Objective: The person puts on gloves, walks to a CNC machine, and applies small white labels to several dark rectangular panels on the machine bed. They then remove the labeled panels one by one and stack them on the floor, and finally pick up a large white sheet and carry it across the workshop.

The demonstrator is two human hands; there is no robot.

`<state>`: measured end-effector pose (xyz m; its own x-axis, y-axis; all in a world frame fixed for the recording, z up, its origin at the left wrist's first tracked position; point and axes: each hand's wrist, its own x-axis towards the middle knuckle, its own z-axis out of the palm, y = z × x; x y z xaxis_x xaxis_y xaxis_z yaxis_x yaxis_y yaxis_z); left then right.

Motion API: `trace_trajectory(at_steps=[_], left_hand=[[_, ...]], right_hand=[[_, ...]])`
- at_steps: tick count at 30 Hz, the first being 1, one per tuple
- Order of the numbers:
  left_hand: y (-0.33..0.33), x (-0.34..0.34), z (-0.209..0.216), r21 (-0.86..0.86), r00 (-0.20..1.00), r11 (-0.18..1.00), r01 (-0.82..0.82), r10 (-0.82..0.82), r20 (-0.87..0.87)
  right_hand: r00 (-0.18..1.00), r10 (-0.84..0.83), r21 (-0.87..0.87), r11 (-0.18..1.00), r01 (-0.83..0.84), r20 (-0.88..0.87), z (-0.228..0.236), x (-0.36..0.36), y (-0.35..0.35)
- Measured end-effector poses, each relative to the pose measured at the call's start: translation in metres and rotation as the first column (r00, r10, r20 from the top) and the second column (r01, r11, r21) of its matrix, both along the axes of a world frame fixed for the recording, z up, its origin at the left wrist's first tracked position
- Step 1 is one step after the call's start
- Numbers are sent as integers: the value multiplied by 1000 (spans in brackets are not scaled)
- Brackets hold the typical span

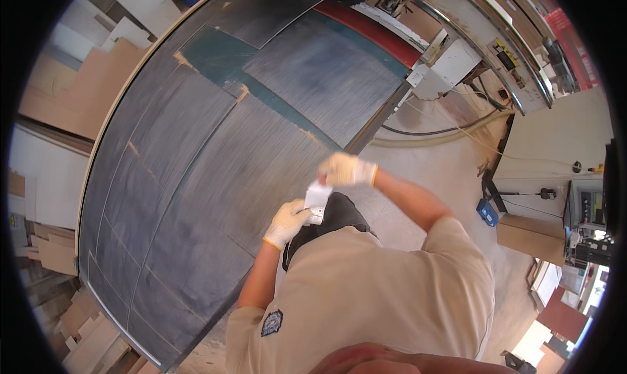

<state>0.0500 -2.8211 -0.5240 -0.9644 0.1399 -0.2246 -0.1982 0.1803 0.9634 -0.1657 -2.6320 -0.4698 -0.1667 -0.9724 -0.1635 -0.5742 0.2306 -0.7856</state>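
Note:
My left hand (286,224), in a pale knitted glove with a yellow cuff, grips a small folded bundle of white paper slips (316,213) in front of my body. Just above it, my right hand (347,170), gloved the same way, is closed at the upper end of a white slip (318,194) that stretches between the two hands. The right fingers are slightly blurred. Both hands are at the near right edge of a large work table, over which lie dark grey panels (222,178) with a streaked surface.
A green table surface (219,54) and a red strip (372,31) show between the panels. Machinery with a metal rail (483,28) stands at the far right. Hoses (450,135) cross the floor. Cut boards (85,93) are stacked beyond the left edge; a cardboard box (532,237) sits right.

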Motion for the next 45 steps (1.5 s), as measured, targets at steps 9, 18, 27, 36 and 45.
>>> trace_trajectory(at_steps=[9,18,27,36,45], left_hand=[[-3,-59,-14,412,729,619,-668,435,528],[-14,-154,12,605,602,218,-766,571,557],[-41,-255,19,535,474,136,-834,673,568],[-69,-267,-23,513,381,32,-858,710,593],[-113,-271,-55,510,292,-317,-800,537,792]], right_hand=[[157,-330,-206,829,520,-931,-50,-337,-50],[382,-415,-190,843,503,-826,-132,-312,-29],[885,-377,82,926,370,273,-29,-215,-109],[915,-75,-218,976,-15,-397,6,-206,-187],[951,-306,-263,921,287,-34,-53,-340,-296]])
